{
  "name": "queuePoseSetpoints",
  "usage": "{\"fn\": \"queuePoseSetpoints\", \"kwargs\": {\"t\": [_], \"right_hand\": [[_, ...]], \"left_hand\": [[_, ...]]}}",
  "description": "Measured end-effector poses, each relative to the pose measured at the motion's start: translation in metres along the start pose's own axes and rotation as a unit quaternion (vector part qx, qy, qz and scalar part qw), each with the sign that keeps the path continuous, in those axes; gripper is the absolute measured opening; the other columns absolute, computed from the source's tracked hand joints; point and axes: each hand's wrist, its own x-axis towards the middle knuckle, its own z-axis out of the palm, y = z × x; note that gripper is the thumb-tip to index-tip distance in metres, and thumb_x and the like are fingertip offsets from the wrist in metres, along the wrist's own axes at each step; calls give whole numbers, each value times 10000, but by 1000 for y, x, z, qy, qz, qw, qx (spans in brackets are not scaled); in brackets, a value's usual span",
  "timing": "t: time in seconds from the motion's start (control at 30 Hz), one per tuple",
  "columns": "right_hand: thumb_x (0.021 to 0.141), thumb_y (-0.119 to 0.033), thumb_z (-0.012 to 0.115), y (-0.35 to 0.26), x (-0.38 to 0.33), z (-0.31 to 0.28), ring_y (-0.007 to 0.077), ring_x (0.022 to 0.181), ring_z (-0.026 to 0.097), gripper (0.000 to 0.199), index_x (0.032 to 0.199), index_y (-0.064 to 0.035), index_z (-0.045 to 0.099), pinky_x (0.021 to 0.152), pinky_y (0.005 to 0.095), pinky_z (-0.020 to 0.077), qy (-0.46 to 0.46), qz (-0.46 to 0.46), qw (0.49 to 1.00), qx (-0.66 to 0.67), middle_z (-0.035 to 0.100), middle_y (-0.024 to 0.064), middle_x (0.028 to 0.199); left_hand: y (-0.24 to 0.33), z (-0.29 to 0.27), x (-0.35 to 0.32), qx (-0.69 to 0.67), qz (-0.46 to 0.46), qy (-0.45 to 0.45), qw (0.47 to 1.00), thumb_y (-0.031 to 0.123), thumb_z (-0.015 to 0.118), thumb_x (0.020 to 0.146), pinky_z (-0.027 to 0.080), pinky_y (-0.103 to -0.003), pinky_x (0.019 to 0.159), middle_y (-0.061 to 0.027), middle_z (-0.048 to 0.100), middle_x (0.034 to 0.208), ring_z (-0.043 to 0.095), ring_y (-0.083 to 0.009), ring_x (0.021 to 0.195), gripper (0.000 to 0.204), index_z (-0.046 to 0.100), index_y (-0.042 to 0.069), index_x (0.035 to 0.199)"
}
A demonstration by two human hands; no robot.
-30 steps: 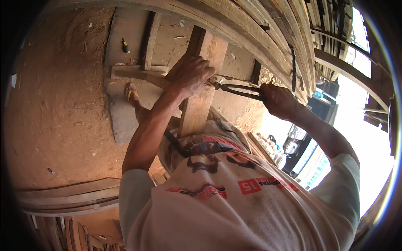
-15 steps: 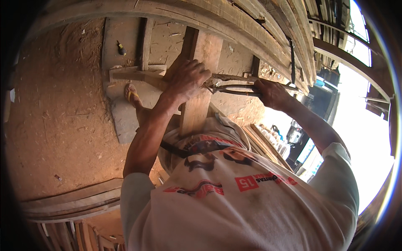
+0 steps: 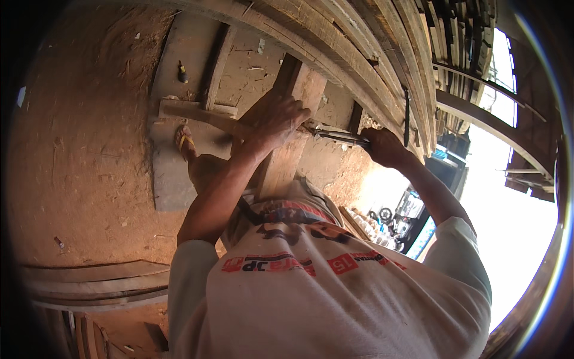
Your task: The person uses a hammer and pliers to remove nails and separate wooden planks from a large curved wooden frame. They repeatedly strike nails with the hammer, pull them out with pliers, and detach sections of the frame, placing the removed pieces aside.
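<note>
Pincers fill our wrapped right grip; our left grip curls at the beam, holding what we cannot tell. Planks crowd beyond both; leftward lies a screwdriver.

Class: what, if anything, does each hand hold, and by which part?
Right hand: the pliers, by their handle ends. Left hand: at the wooden beam; whether it holds anything cannot be told.

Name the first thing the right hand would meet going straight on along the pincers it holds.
Following the pincers, the right hand would probably meet the left hand first, at the wooden beam; depth there is unclear.
</note>
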Motion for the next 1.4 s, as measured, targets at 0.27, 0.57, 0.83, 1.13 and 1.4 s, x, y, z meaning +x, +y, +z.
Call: {"fn": "queuePoseSetpoints", "kwargs": {"t": [0.27, 0.57, 0.83, 1.13, 1.4], "right_hand": [[924, -73, 551, -79, -36, -49, 374, 803, 729, 122, 991, 11, 607, 848, 500, 530, 2, 69, 991, -116, 697, 218, 807], [1054, -274, 552, -52, -35, 11, 472, 907, 710, 299, 1186, -6, 565, 828, 581, 569, 18, 111, 993, 40, 688, 265, 982], [1069, -290, 557, -14, -11, 55, 469, 899, 704, 276, 1120, -19, 545, 772, 578, 571, 66, 16, 989, 130, 675, 251, 985], [1008, -189, 630, 11, 24, 98, 433, 935, 706, 249, 1212, -47, 613, 793, 520, 584, 158, -85, 961, 209, 685, 218, 1029], [942, -136, 675, 4, 20, 100, 424, 912, 697, 253, 1170, -37, 628, 805, 513, 564, 193, -76, 956, 209, 691, 205, 963]], "left_hand": [[0, -10, 1, -2, 30, 26, 999, 77, 720, 787, 478, -456, 932, -95, 638, 1027, 620, -315, 1057, 294, 621, 96, 1064], [1, -7, 0, -7, 33, 12, 999, 102, 842, 667, 497, -459, 967, -114, 631, 1092, 599, -331, 1093, 487, 625, 88, 1102], [2, -15, 2, 5, 35, -38, 999, 128, 893, 637, 504, -456, 995, -91, 614, 1100, 585, -320, 1104, 574, 623, 101, 1142], [5, -16, 0, 5, -2, -31, 999, 109, 888, 617, 507, -465, 983, -68, 591, 1084, 582, -308, 1080, 578, 644, 123, 1140], [6, -15, -2, 18, -14, -23, 999, 112, 901, 554, 522, -477, 956, -72, 597, 1103, 599, -319, 1075, 642, 650, 118, 1145]]}}
